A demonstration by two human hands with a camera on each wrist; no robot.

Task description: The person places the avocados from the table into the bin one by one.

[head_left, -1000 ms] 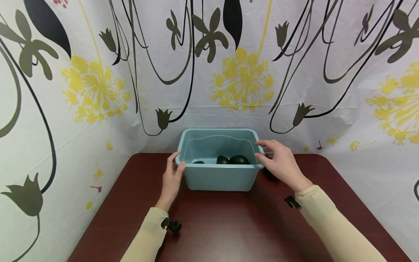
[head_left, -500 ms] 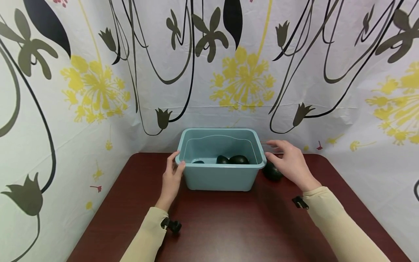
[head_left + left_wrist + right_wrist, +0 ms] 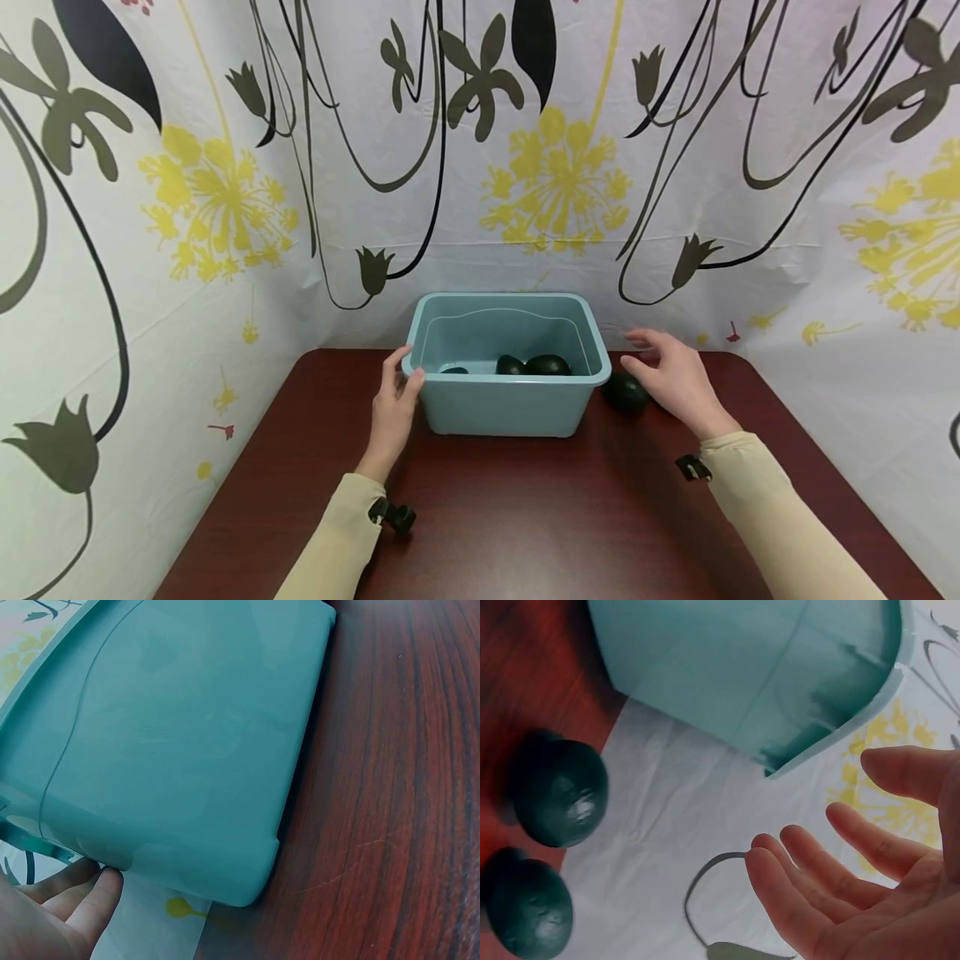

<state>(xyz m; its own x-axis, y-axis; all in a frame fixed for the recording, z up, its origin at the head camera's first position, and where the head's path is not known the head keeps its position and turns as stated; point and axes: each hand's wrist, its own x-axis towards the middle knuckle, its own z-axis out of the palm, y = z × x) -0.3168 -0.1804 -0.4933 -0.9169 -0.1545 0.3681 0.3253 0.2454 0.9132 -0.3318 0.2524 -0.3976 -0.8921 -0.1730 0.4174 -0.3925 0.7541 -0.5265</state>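
Note:
A blue-green plastic bin [image 3: 495, 408] stands at the far end of the table. My left hand [image 3: 390, 417] holds its left front corner, fingertips along the left side just under the rim and thumb at the front. Inside lie dark green avocado-like fruits [image 3: 547, 365], partly hidden by the front wall. My right hand [image 3: 675, 383] hovers right of the bin, apart from it, fingers loosely bent around nothing. Below it sits another dark avocado-like fruit [image 3: 625, 393] on the table; the right wrist view shows a second fruit [image 3: 531, 907] beside that one.
The dark red wooden table [image 3: 510, 517] has rounded far corners. Behind and to both sides hangs a white cloth [image 3: 555, 275] printed with flowers, close to the bin's back rim.
My right hand has moved from over the bin's right rim out to the right, uncovering the fruit beside the bin. The left hand and the bin have stayed in place.

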